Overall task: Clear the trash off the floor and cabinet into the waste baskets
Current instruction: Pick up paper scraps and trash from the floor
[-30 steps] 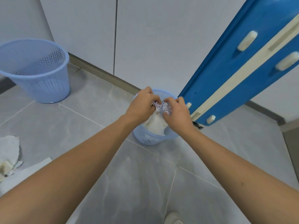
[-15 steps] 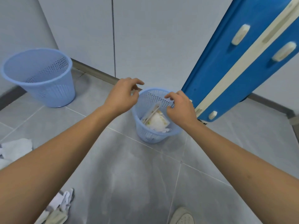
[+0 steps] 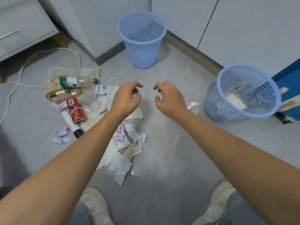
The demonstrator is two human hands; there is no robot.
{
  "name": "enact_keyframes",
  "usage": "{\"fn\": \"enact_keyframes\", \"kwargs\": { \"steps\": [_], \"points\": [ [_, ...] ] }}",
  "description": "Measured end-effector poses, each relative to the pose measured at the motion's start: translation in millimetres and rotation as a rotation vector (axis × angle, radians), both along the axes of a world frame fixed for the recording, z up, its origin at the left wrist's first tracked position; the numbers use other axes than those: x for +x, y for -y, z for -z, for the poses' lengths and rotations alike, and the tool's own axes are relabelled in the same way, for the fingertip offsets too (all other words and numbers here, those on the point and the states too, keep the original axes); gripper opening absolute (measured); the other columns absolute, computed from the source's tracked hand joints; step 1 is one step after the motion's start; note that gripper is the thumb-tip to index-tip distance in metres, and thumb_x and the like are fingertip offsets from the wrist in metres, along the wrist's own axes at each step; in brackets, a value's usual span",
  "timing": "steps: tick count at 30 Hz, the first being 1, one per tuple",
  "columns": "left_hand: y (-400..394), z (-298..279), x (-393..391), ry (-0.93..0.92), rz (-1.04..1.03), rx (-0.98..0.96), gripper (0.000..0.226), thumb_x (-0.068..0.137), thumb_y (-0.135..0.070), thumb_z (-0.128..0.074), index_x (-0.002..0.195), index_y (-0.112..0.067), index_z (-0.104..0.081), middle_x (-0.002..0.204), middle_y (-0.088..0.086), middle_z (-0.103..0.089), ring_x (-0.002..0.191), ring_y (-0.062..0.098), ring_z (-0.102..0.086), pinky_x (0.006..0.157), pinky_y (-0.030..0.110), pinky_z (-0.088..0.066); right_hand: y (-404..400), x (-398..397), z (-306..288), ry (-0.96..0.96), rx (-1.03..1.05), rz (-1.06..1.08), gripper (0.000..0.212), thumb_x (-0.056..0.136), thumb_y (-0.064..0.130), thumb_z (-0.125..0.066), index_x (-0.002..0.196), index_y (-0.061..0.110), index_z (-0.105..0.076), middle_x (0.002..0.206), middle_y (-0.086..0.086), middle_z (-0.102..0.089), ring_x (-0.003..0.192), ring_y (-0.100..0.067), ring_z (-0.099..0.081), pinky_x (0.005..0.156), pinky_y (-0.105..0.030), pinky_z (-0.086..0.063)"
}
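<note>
Over the grey tiled floor (image 3: 162,159) we held both hands out, each empty with fingers loosely curled: our left hand (image 3: 125,99) hung above the trash pile, our right hand (image 3: 169,98) just beside it, apart from it and touching nothing. The pile lay to the left: a clear plastic bottle (image 3: 78,81) on its side, a red can (image 3: 76,111), a white tube (image 3: 70,125), crumpled paper (image 3: 128,143). 2 blue waste baskets stood beyond: the far basket (image 3: 142,41) against the wall, the right basket (image 3: 241,95) tilted beside a blue cabinet (image 3: 289,83), with paper trash (image 3: 235,99) inside it.
</note>
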State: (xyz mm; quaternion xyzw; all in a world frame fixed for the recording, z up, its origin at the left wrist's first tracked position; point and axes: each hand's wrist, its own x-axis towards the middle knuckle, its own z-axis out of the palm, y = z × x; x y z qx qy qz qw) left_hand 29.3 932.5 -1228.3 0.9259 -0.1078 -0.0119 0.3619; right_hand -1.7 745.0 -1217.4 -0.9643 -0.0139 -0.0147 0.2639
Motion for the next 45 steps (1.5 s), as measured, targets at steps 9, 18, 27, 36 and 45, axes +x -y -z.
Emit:
{"fn": "enact_keyframes", "kwargs": {
  "steps": [9, 18, 27, 36, 45],
  "points": [
    [-97, 101, -99, -0.285, -0.108, 0.192, 0.037, 0.095, -0.025, -0.060, 0.132, -0.022, -0.063, 0.119, 0.005, -0.056, 0.117, 0.026, -0.051, 0.092, 0.040, -0.049, -84, -63, 90, -0.351, -0.109, -0.141, 0.038, 0.088, 0.021, -0.061, 0.125, 0.022, -0.054, 0.123, -0.003, -0.049, 0.107, -0.029, -0.054, 0.082, -0.042, -0.053],
    [-77, 150, -97, -0.306, 0.044, 0.371, 0.048, 0.087, -0.025, -0.065, 0.134, -0.025, -0.056, 0.124, 0.004, -0.046, 0.115, 0.026, -0.046, 0.081, 0.041, -0.054, -74, -90, 161, -0.501, -0.165, -0.085, 0.045, 0.085, 0.026, -0.067, 0.124, 0.018, -0.045, 0.120, -0.007, -0.045, 0.107, -0.031, -0.049, 0.078, -0.038, -0.049],
    [-63, 168, -96, -0.285, 0.032, 0.407, 0.017, 0.094, -0.015, -0.060, 0.110, -0.015, -0.064, 0.112, 0.006, -0.050, 0.109, 0.027, -0.048, 0.075, 0.042, -0.052, -71, -96, 175, -0.413, 0.001, 0.011, 0.021, 0.085, 0.009, -0.061, 0.104, 0.014, -0.054, 0.113, -0.005, -0.041, 0.086, -0.030, -0.056, 0.076, -0.039, -0.051],
    [-45, 124, -79, -0.062, -0.022, 0.308, 0.011, 0.084, -0.021, -0.064, 0.093, -0.014, -0.065, 0.094, 0.004, -0.049, 0.093, 0.026, -0.048, 0.060, 0.039, -0.051, -23, -93, 159, -0.333, 0.086, 0.142, 0.009, 0.085, 0.019, -0.063, 0.093, 0.021, -0.059, 0.098, 0.001, -0.043, 0.072, -0.026, -0.057, 0.069, -0.033, -0.052],
    [1, 70, -71, 0.052, 0.039, 0.225, 0.004, 0.084, -0.017, -0.062, 0.084, -0.013, -0.060, 0.088, -0.003, -0.048, 0.088, 0.023, -0.049, 0.061, 0.038, -0.049, 33, -81, 93, -0.162, 0.199, 0.251, 0.021, 0.075, 0.014, -0.061, 0.091, 0.027, -0.059, 0.098, 0.008, -0.044, 0.074, -0.015, -0.057, 0.068, -0.027, -0.047]
  ]
}}
